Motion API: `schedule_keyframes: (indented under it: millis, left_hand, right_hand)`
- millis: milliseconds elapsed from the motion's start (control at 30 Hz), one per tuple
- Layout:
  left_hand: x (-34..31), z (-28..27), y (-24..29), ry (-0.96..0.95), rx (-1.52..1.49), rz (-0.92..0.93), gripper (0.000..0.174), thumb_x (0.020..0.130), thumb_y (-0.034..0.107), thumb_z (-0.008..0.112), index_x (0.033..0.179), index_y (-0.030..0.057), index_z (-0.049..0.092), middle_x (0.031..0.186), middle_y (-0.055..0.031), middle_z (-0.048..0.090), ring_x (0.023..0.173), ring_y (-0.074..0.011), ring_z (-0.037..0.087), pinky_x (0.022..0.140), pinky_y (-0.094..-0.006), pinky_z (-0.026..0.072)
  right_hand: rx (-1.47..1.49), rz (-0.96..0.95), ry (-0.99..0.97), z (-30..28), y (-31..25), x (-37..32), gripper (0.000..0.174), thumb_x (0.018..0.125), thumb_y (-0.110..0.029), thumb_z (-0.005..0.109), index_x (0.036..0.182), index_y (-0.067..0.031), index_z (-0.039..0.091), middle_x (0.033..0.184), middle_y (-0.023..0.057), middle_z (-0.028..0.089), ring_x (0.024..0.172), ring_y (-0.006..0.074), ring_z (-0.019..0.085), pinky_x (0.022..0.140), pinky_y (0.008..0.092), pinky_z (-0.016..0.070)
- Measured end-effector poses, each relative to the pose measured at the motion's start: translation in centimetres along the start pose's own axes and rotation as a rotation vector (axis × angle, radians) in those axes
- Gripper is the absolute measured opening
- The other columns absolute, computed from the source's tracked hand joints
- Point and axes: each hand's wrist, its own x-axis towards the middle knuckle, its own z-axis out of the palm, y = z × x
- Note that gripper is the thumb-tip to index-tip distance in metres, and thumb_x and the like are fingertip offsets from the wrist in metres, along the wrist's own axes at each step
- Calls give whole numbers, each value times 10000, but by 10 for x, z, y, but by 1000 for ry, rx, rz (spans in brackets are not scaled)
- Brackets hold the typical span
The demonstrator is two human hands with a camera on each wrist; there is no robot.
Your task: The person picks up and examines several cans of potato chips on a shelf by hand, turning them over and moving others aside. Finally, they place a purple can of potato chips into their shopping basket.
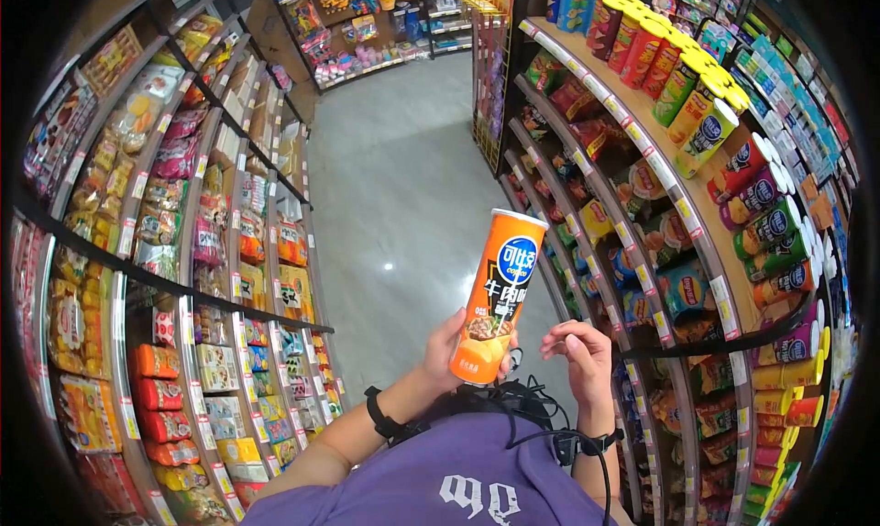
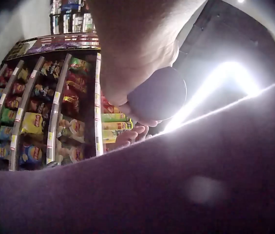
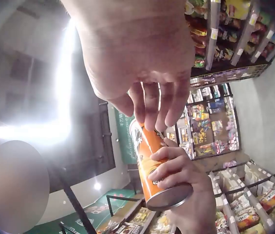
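An orange potato chip can [image 1: 500,297] with a blue logo and food pictures stands slightly tilted in front of the chest. My left hand [image 1: 447,347] grips it around its lower part, the label turned toward the head camera. In the right wrist view the left hand [image 3: 183,178] wraps the can [image 3: 149,163], and its metal end shows. To the right of the can, my right hand [image 1: 583,356] is raised with loosely bent fingers, holding nothing. The left wrist view shows the left hand [image 2: 132,48] close up against the can's dark round end [image 2: 158,93].
On the right, a curved shelf [image 1: 632,122] carries chip cans [image 1: 642,54] above rows of bagged chips. Packaged snacks fill the left shelf [image 1: 165,205]. A grey floor aisle [image 1: 394,159] runs between them to a yellow wire rack [image 1: 490,77]. Black cables [image 1: 541,402] hang at the chest.
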Motion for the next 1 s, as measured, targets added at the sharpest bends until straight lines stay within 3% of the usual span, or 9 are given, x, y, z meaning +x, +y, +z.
schedule_keyframes:
  millis: [200, 300, 600, 800, 1000]
  left_hand:
    - [39, 1, 14, 40, 11, -26, 816, 986, 632, 408, 1520, 22, 312, 1166, -209, 591, 876, -331, 689, 742, -425, 595]
    - [56, 12, 20, -2, -33, 35, 694, 1021, 572, 371, 1400, -6, 434, 1161, -223, 611, 898, -333, 682, 766, -433, 596]
    - [121, 13, 18, 82, 123, 98, 728, 995, 615, 411, 1420, 25, 429, 1130, -208, 607, 876, -331, 681, 728, -435, 613]
    - [154, 10, 0, 103, 182, 107, 732, 1005, 592, 401, 1448, 10, 400, 1158, -207, 608, 904, -329, 679, 754, -445, 599]
    - [156, 17, -1, 96, 200, 85, 682, 1033, 549, 391, 1438, 2, 421, 1237, -217, 617, 962, -312, 693, 819, -441, 595]
  right_hand:
    - [-43, 33, 20, -21, -18, 34, 219, 982, -153, 612, 1041, 47, 678, 939, 159, 708, 813, 231, 696, 719, 347, 566]
    - [-64, 38, 120, -36, -27, 50, 147, 986, -62, 592, 1004, 51, 684, 910, 136, 714, 807, 195, 690, 734, 313, 563]
    - [-26, 18, 88, -82, -41, 93, 166, 999, -99, 611, 1011, 45, 694, 897, 127, 726, 800, 185, 694, 734, 314, 562]
    - [-43, 68, 23, -120, -50, 100, 176, 1002, -106, 608, 1022, 47, 692, 900, 122, 721, 806, 184, 692, 736, 312, 562]
    - [3, 139, 76, -133, -48, 103, 200, 1015, -131, 592, 1031, 41, 692, 900, 120, 720, 802, 182, 691, 731, 307, 563]
